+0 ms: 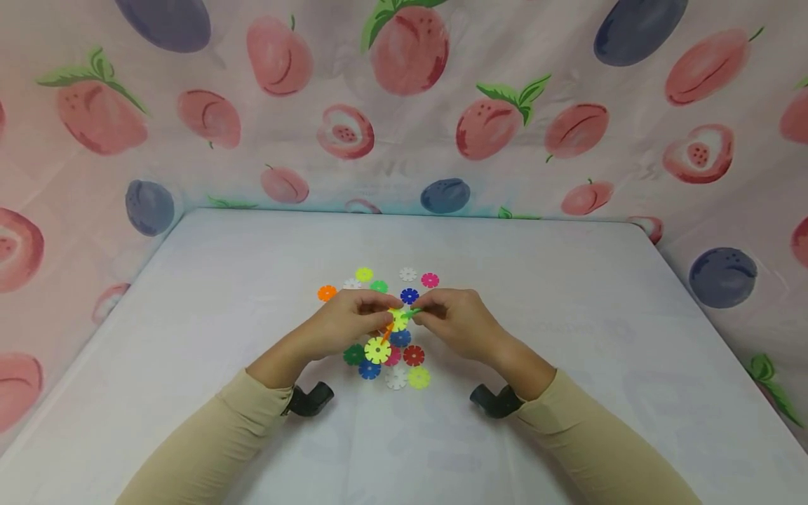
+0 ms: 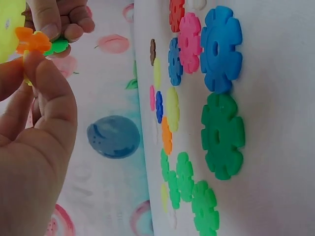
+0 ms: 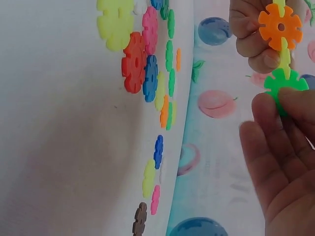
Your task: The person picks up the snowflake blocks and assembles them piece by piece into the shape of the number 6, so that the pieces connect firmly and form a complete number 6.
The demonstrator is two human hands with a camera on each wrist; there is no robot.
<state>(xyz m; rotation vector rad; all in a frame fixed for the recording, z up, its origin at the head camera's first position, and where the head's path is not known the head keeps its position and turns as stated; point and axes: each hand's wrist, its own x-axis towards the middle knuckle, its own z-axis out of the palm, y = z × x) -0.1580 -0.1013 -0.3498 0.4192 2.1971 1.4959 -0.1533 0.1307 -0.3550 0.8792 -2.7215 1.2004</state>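
Note:
My two hands meet above the middle of the white table (image 1: 568, 294), each pinching one side of a small cluster of slotted plastic discs. My left hand (image 1: 386, 307) pinches the side with the orange disc (image 2: 32, 40) and the yellow disc (image 1: 398, 319). My right hand (image 1: 421, 309) pinches a light green disc (image 3: 283, 83), which joins the edge-on yellow disc (image 3: 284, 54) just below the orange disc (image 3: 280, 25). The cluster is held a little above the table.
Loose discs lie on the table around my hands: orange (image 1: 326, 292), yellow (image 1: 364, 274), white (image 1: 407, 273) and pink (image 1: 430, 280) beyond them, dark green (image 1: 353, 354), yellow (image 1: 377, 349), red (image 1: 413, 355) and blue (image 1: 369, 369) nearer me. Fruit-print cloth (image 1: 404, 105) walls the table.

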